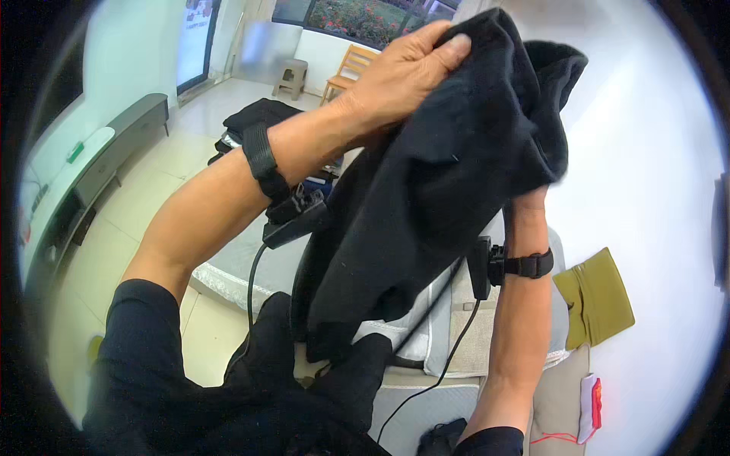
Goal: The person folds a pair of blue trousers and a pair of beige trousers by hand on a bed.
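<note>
A black garment (449, 159) of thick, soft cloth hangs raised in front of me, with wide folds and open edges at its upper right. Its lower end drops toward my knees; whether it is trousers or a top I cannot tell. My left hand (407, 72) grips its upper left edge, the thumb pressed on the outside of the cloth. On the right, my forearm (521, 327) reaches up to the garment's right side, and the cloth hides the fingers of my right hand. Both wrists wear a black strap (262, 159) with a small cabled device (296, 216).
Beyond my left arm, a pile of dark clothes (258, 114) lies on a grey padded surface (236, 258). An olive cushion (597, 296) rests by the white wall at right. A wooden chair (350, 68), a stool (291, 78) and a long grey cabinet (114, 156) stand farther off.
</note>
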A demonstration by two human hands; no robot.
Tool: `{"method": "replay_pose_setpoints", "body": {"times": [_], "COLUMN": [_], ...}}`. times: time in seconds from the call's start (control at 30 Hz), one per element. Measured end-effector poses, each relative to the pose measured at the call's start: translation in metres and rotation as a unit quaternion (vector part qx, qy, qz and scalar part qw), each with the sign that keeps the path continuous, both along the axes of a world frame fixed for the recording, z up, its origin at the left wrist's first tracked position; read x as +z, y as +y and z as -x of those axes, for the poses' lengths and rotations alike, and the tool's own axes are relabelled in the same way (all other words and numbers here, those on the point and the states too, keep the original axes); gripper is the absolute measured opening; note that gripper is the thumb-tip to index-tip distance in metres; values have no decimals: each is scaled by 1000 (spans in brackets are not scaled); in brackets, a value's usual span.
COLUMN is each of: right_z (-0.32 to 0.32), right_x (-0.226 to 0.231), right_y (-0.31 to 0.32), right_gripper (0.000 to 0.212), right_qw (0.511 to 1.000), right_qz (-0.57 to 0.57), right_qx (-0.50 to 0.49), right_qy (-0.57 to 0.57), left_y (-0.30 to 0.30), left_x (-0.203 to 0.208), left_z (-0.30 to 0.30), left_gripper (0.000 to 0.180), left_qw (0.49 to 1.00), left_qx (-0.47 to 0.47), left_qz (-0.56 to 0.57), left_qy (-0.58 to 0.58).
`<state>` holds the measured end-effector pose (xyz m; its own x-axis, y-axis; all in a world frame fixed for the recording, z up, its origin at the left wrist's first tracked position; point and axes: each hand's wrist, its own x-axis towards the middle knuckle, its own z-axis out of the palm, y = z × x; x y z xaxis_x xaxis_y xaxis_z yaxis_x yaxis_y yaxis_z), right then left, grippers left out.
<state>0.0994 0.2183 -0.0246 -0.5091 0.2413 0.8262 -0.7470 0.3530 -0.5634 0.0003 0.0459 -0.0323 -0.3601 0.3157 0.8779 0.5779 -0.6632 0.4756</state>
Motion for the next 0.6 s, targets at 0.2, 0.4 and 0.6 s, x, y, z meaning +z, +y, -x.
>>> {"method": "replay_pose_setpoints", "body": {"times": [0.2, 0.4, 0.6], "right_z": [-16, 13, -3], "right_x": [11, -7, -31], "right_y": [-5, 15, 12], "right_gripper": [53, 33, 37], "right_qw": [996, 992, 973], "right_qz": [-17, -54, 18], "right_qx": [67, 83, 85], "right_qy": [-54, -79, -213], "left_y": [-2, 6, 15], "left_x": [-7, -13, -9], "left_z": [-22, -22, -9], "left_gripper": [38, 37, 33], "left_qw": [999, 1000, 995], "left_qx": [-38, 1, 22], "left_qz": [15, 0, 35], "left_qy": [-13, -13, -94]}}
